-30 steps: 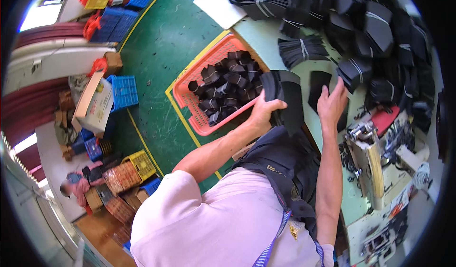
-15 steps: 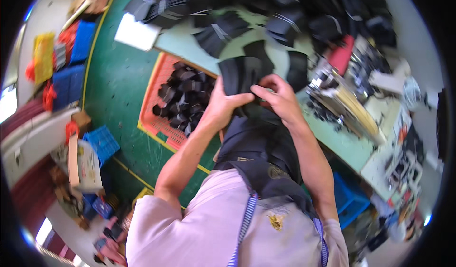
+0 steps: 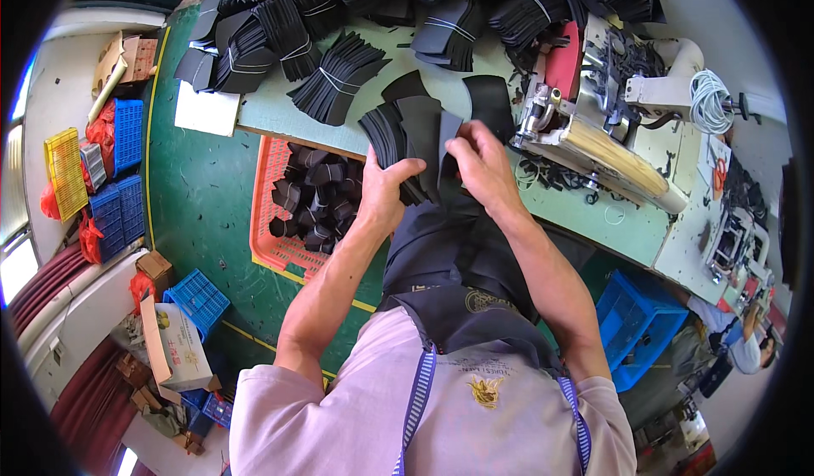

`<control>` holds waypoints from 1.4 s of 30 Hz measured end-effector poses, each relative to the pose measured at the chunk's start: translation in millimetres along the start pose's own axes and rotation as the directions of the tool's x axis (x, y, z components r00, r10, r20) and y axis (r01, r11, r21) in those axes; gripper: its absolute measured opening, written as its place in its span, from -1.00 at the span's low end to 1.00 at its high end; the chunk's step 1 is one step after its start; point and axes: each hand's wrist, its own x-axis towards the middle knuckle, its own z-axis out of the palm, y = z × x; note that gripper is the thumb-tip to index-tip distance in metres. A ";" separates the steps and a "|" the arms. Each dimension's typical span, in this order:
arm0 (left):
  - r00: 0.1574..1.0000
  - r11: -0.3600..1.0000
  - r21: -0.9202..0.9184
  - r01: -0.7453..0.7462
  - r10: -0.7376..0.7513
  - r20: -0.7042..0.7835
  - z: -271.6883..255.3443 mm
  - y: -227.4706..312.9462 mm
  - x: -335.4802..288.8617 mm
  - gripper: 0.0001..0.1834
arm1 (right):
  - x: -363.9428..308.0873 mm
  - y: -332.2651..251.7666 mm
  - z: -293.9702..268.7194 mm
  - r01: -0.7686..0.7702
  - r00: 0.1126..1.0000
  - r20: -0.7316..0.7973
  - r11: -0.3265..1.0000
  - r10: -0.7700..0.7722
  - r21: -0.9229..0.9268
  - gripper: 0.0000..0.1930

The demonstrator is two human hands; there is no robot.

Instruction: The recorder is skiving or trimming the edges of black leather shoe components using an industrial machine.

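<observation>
My left hand [image 3: 386,186] is closed round a fanned stack of black flat pieces [image 3: 417,137], its thumb lying across the near part. On the stack's right side my right hand [image 3: 483,171] pinches a single black piece [image 3: 448,128] by its edge. That piece stands tilted slightly away from the rest. Beyond the stack, a loose black piece [image 3: 489,103] lies on the pale green table [image 3: 373,111]. Partly behind the stack is another loose black piece [image 3: 405,86]. Nearby lies a bundle of black pieces [image 3: 339,77] tied with a light band.
Several more tied bundles [image 3: 445,31] cover the table's far side. A machine [image 3: 593,145] with a wooden-coloured edge stands to the right. An orange crate [image 3: 264,196] of black pieces sits left of my legs. At lower right is a blue crate [image 3: 636,323].
My right hand has moved slightly apart from my left thumb, and one piece now stands away from the stack in its fingers. The whole view has shifted and become sharper.
</observation>
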 end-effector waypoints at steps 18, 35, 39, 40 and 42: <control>0.989 0.961 0.239 -0.139 0.122 0.084 0.1 18.4 -10.1 -0.11 | 7.9 -18.8 4.7 -0.118 0.967 0.246 0.975 0.069 0.190 -0.67; 0.989 0.992 -0.074 -0.103 0.094 -0.113 -34.8 19.2 -23.5 -0.29 | 35.4 -30.6 39.9 0.476 0.565 -0.106 0.428 -0.819 -0.768 -0.66; 0.993 0.992 0.055 -0.113 0.114 -0.023 -24.9 23.3 -16.9 -0.28 | 7.7 -15.6 35.4 0.174 0.975 0.162 0.977 -0.153 -0.126 -0.30; 0.990 0.984 0.114 -0.140 0.136 0.041 -23.5 21.0 -15.9 -0.27 | 4.6 -14.9 34.3 0.163 0.976 0.171 0.975 -0.136 -0.151 -0.30; 0.992 0.972 0.200 -0.125 0.116 0.056 -20.7 19.6 -16.5 -0.24 | 1.2 -11.6 30.4 0.146 0.978 0.171 0.973 -0.116 -0.177 -0.29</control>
